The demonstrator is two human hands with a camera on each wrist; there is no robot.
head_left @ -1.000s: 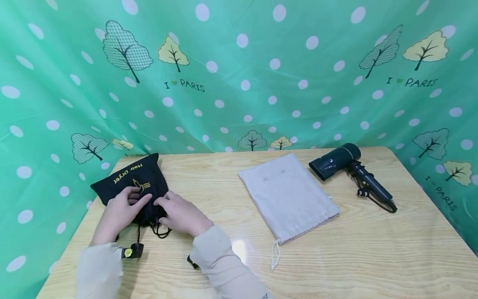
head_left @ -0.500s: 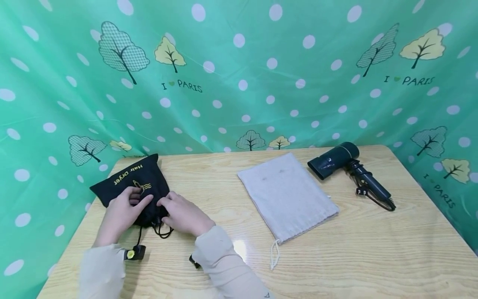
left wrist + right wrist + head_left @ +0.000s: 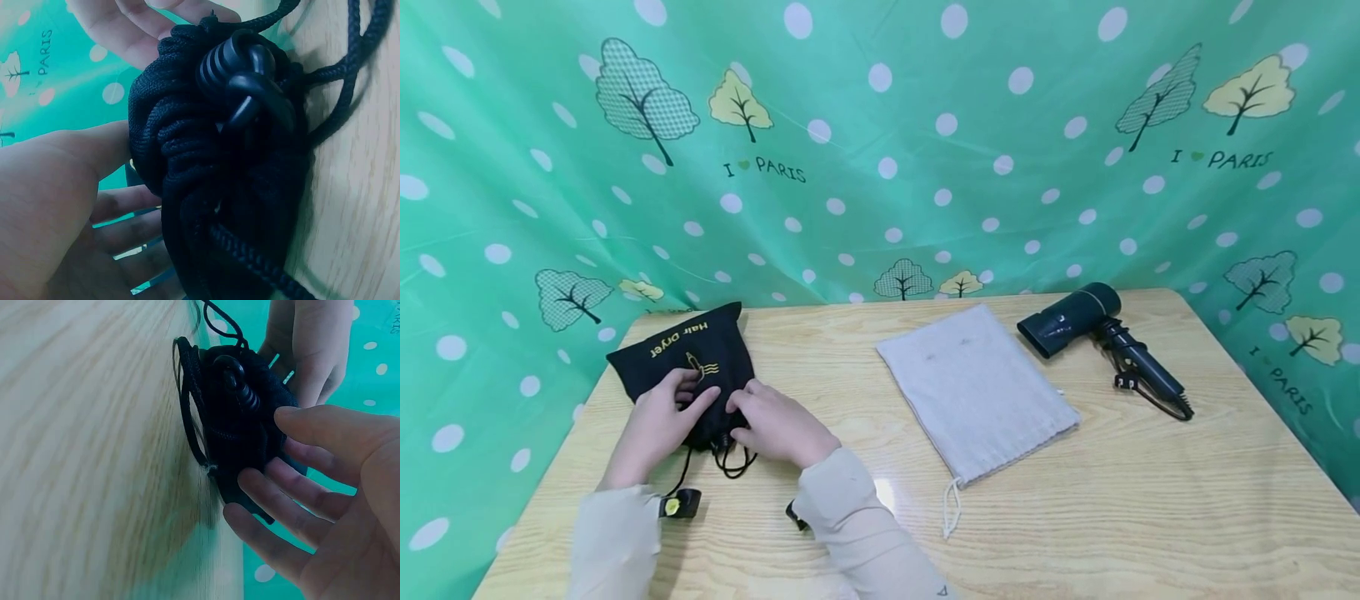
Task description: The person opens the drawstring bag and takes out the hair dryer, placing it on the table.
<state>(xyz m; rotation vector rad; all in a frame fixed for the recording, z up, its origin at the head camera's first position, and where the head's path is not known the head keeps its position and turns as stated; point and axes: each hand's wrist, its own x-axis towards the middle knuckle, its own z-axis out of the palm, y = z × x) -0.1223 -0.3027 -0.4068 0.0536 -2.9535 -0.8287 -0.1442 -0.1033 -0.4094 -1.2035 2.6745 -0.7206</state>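
Observation:
A black drawstring pouch (image 3: 670,350) printed "Hair Dryer" lies at the left of the table, its gathered mouth towards me. My left hand (image 3: 662,412) rests on the pouch's top and left part, fingers spread loosely. In the left wrist view the thumb touches the gathered cloth (image 3: 187,137); the fingertips are hidden behind it. My right hand (image 3: 778,421) touches the pouch's right side near the mouth. Its fingers look nearly straight in the right wrist view, with the thumb (image 3: 300,419) against the cloth. A looped black cord end (image 3: 250,94) pokes out of the mouth.
Right of the pouch, a grey drawstring bag (image 3: 977,387) lies flat with a white string. Beyond it lies a dark hair dryer (image 3: 1071,321) with its cord wrapped round the handle. A green dotted cloth (image 3: 850,150) hangs behind the table (image 3: 1037,533).
The pouch has slid a little to the right along the table, with both hands moving along with it. The grey bag and the hair dryer have stayed put.

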